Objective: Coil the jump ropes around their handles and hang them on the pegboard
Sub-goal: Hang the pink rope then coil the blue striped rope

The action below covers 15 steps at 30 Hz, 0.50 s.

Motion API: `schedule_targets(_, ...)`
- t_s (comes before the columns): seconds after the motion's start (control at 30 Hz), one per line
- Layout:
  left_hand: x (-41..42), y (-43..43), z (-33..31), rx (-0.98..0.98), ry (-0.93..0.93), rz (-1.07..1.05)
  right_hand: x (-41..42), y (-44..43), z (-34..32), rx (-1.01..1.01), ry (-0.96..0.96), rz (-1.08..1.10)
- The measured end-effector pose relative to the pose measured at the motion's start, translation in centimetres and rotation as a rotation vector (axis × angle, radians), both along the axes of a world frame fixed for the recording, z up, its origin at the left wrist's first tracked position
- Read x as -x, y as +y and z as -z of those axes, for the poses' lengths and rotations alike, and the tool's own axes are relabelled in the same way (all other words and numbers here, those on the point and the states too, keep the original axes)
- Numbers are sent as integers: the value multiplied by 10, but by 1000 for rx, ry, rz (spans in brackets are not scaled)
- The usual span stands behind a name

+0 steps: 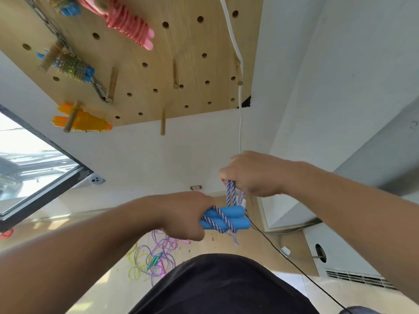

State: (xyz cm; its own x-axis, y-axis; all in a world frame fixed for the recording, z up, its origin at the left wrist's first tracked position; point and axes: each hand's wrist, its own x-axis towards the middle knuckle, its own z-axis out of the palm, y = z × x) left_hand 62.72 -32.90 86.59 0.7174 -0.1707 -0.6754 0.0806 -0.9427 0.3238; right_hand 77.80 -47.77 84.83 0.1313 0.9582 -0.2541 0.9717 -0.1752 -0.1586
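Observation:
My left hand [189, 214] grips two blue foam handles [235, 217] held side by side, with a blue-and-white striped rope [221, 219] wrapped across them. My right hand [251, 173] pinches a loop of that rope just above the handles. The wooden pegboard [181, 53] fills the top of the view. Coiled ropes hang on it: a pink one [129, 26], a beaded blue-ended one [70, 66], and an orange one [81, 121]. Several bare pegs [162, 122] stick out.
Loose purple, yellow and green jump ropes [152, 257] lie tangled on the floor below. A white cord [239, 109] hangs down the pegboard's right edge. A black cable [294, 266] runs across the floor. A window [34, 168] is at left, a white cabinet [351, 257] at right.

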Motion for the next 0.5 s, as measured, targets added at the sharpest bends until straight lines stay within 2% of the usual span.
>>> schedule_targets(0.13,-12,22,11,-229,-86,-35,5,17,-22,53,17,25)
schedule_targets(0.27,-22,48,25,-294,-200,-282,28,10,-25,-67,71,143)
schedule_targets(0.33,-23,55,30,-202,-267,-445,37,1,-18,-169,86,210)
schedule_targets(0.43,-19,53,27,132,-337,-759,39,-17,-4,-395,226,418)
schedule_targets(0.5,-13,45,21,340,-316,-857,38,-26,3,-445,273,526)
